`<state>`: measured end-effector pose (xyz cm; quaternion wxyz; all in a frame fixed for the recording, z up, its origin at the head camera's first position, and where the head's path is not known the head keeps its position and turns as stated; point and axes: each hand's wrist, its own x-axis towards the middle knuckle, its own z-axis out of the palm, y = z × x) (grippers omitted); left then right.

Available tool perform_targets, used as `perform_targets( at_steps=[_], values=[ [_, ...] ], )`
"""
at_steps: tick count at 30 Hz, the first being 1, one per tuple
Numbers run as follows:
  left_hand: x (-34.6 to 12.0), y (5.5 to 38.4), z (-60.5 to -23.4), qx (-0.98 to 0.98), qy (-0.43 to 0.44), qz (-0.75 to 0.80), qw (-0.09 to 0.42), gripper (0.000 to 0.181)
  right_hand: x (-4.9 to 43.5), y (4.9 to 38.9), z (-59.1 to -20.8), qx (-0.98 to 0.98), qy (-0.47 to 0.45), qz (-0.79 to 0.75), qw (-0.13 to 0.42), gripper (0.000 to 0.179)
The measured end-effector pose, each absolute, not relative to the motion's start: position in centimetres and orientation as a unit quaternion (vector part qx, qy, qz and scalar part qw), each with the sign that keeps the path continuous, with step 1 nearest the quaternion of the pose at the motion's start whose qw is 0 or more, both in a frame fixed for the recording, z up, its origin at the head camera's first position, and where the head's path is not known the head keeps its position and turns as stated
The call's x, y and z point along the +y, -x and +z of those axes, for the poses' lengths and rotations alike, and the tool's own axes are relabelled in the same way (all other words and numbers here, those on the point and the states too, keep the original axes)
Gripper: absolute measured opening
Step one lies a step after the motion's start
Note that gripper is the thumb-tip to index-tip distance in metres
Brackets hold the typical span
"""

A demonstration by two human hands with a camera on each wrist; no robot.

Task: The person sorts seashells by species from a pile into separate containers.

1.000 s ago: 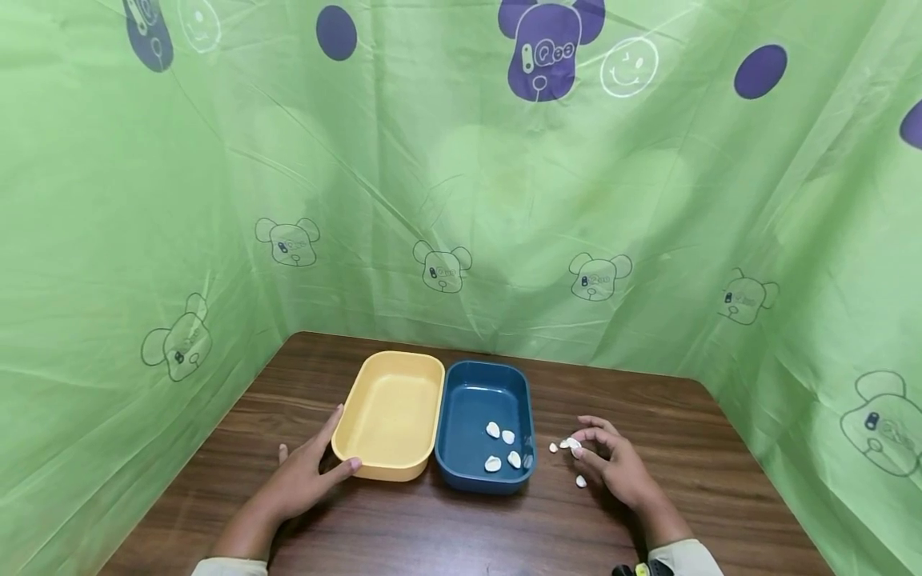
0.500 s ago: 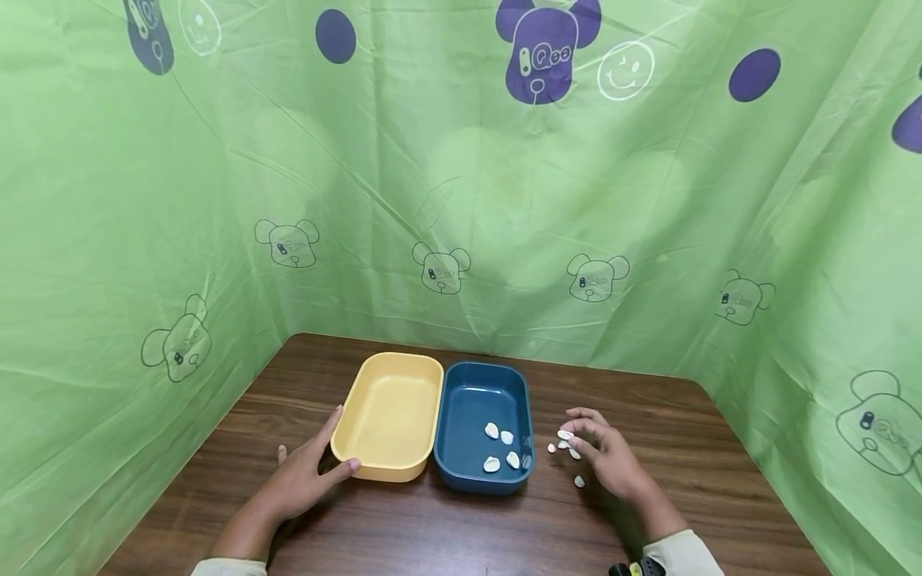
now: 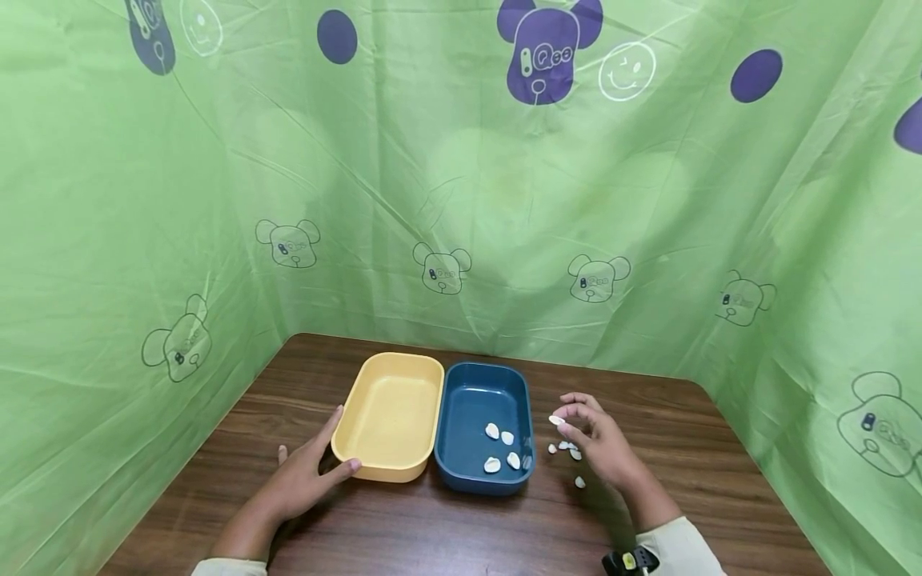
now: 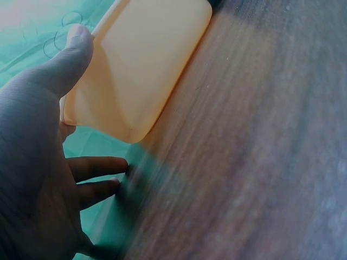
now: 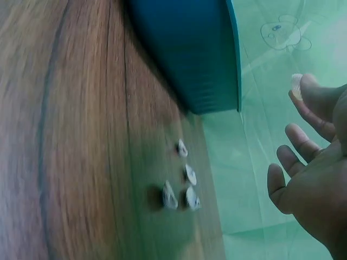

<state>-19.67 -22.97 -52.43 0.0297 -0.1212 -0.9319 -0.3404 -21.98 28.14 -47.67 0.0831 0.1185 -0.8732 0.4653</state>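
In the head view my right hand (image 3: pixel 607 448) pinches a white seashell (image 3: pixel 556 420) between thumb and index finger, raised just right of the blue tray (image 3: pixel 483 482). The same shell (image 5: pixel 296 85) shows at the fingertips in the right wrist view, the other fingers loosely bent. Several white shells (image 3: pixel 575 454) lie on the table below that hand. Inside the blue tray rest several more shells (image 3: pixel 492 464). My left hand (image 3: pixel 298 484) touches the near left corner of the yellow tray (image 3: pixel 389 472), thumb on the near side, index finger along the left side, both fairly straight.
The two trays stand side by side on a brown wooden table (image 3: pixel 403 528). A green patterned cloth (image 3: pixel 461 200) hangs behind the table and along both sides. One shell (image 3: pixel 579 482) lies apart from the group, nearer the front.
My right hand has lifted the pinched shell off the group and carried it up and leftward, towards the blue tray. The left hand and both trays stay put.
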Motion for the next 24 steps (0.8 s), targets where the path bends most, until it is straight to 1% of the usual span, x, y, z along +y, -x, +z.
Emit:
perform_targets(
  at_steps=[4, 12, 18, 24],
  values=[
    [-23.0, 19.7, -52.5, -0.932, 0.119, -0.340, 0.026, 0.102, 27.1, 22.2, -47.4, -0.866, -0.117, 0.478, 0.086, 0.008],
    [-23.0, 19.8, -52.6, -0.933, 0.119, -0.337, 0.026, 0.102, 25.0, 22.4, -47.6, -0.849, -0.110, 0.511, 0.084, 0.010],
    [-23.1, 19.9, -52.7, -0.934, 0.118, -0.337, 0.023, 0.103, 23.5, 22.7, -48.1, -0.853, -0.122, 0.497, 0.102, 0.008],
    [-23.1, 20.0, -52.7, -0.934, 0.116, -0.336, 0.018, 0.103, 22.5, 22.9, -48.6, -0.859, -0.123, 0.488, 0.094, 0.007]
  ],
)
